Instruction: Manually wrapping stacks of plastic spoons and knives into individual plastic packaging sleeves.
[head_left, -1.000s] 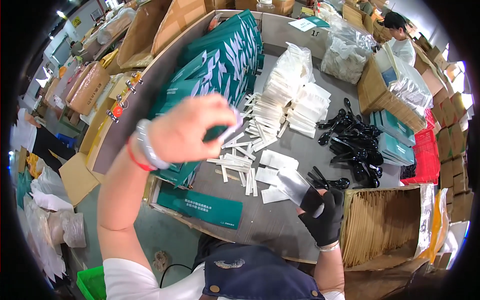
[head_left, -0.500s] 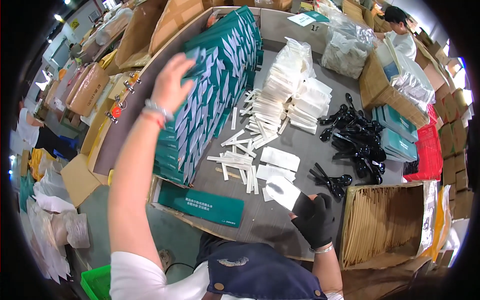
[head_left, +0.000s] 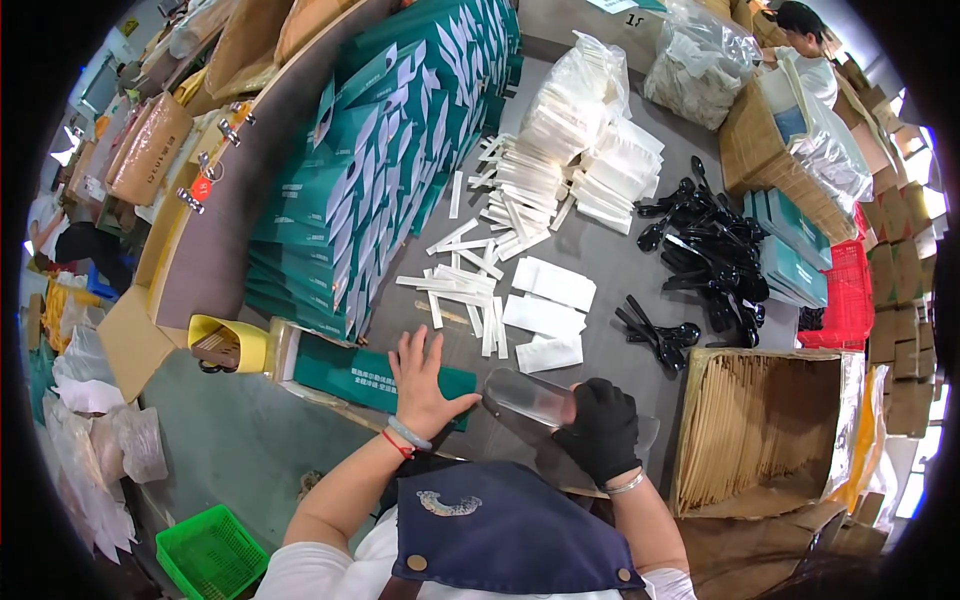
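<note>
My left hand (head_left: 425,388) is open, fingers spread, over the right part of a flat green printed package (head_left: 340,373) lying at the table's front edge. Whether it touches the package I cannot tell. My right hand (head_left: 600,432), in a black glove with bare fingertips, is closed on a long clear plastic piece (head_left: 528,396) with a rounded end, held low over the table; the hand covers its middle. Beyond it lie white packets (head_left: 545,318), loose white paper strips (head_left: 465,285) and black plastic spoons (head_left: 665,338).
Rows of green packages (head_left: 330,220) fill the table's left side along a raised board. White packets (head_left: 555,150) are heaped at the back, black spoons (head_left: 710,265) at right. An open cardboard box (head_left: 765,435) stands front right, a red basket (head_left: 848,300) behind. Another person (head_left: 805,60) is far right.
My left hand has come down from the green rows to the flat package in front. My right hand has shifted slightly left, and the clear plastic piece now lies flatter. The view has shifted.
</note>
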